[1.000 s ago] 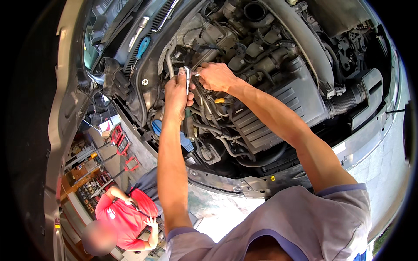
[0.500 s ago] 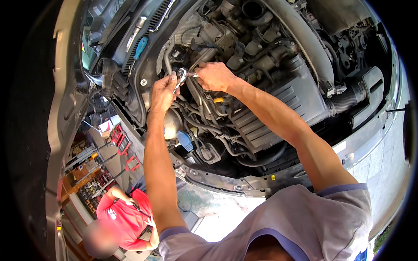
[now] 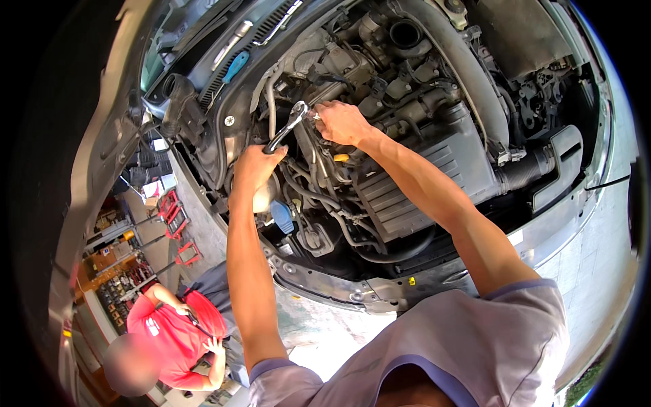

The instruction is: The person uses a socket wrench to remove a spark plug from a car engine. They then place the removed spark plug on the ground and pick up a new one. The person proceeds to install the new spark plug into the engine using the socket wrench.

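Observation:
My left hand (image 3: 259, 165) is closed round the handle of a chrome ratchet wrench (image 3: 291, 125) with a dark grip. The ratchet's round head lies beside my right hand (image 3: 341, 123), whose fingers close on the short metal piece at that head, an extension or socket whose far end is hidden. Both hands are over the hoses of a car engine bay. Below them sit a yellow dipstick handle (image 3: 341, 157), a pale coolant tank (image 3: 265, 195) and a blue reservoir cap (image 3: 281, 216). The ribbed black air filter box (image 3: 411, 186) lies under my right forearm.
On the cowl at upper left rest a blue-handled screwdriver (image 3: 236, 66) and metal tools (image 3: 232, 45). A thick black air duct (image 3: 475, 81) crosses the engine at right. The front body edge (image 3: 325, 290) runs before me. A person in a red shirt (image 3: 178, 336) stands at lower left.
My left hand has slid from the ratchet's head down to its handle, and the handle now shows at full length. My right hand stays at the head. The whole view has shifted slightly.

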{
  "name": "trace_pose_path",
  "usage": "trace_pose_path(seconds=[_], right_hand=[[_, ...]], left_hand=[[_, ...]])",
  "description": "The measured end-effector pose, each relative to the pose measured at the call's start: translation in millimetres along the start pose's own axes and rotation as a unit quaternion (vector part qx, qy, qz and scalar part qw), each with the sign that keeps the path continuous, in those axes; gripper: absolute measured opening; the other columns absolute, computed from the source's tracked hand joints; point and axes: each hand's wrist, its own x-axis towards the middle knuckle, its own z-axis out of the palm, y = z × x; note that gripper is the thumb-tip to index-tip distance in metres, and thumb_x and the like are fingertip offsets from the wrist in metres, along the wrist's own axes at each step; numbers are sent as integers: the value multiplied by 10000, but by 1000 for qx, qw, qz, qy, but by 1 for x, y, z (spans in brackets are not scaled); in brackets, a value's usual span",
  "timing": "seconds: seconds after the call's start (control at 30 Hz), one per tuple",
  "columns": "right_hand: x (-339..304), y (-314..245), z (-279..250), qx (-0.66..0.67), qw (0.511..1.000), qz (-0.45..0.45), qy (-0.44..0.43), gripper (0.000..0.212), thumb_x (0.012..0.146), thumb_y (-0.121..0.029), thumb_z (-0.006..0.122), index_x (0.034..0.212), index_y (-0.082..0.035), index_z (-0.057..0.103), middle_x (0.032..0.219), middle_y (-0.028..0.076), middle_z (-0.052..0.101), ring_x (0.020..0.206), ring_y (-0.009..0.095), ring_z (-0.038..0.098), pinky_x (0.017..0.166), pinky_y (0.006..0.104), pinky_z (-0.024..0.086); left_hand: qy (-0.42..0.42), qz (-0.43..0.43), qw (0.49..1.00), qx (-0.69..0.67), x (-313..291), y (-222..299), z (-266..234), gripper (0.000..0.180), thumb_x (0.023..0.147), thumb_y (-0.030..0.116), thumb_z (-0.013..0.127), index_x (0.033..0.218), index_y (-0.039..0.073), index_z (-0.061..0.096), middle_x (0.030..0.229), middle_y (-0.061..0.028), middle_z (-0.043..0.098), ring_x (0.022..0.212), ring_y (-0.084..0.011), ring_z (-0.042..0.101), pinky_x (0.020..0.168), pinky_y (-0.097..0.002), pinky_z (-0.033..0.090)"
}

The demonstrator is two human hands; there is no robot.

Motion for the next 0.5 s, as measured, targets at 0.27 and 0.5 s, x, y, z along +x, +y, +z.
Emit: trace_pose_path(seconds=[0.27,0.5], right_hand=[[11,-59,-18,175,970,-90,142,585,851,-468,620,1248,-48,530,1077,227,604,1008,395,598,849,458,490],[46,-79,-6,86,957,38,275,264,801,-261,568,655,-62,662,676,199,645,627,416,638,603,466,542]], left_hand=[[35,-37,999,-2,1,-18,15,385,782,305,626,969,-22,703,1009,-271,663,1007,-415,630,881,-454,488],[82,-88,993,-17,-13,7,12,382,720,225,560,1005,23,715,1069,-246,663,1039,-396,627,903,-443,492]])
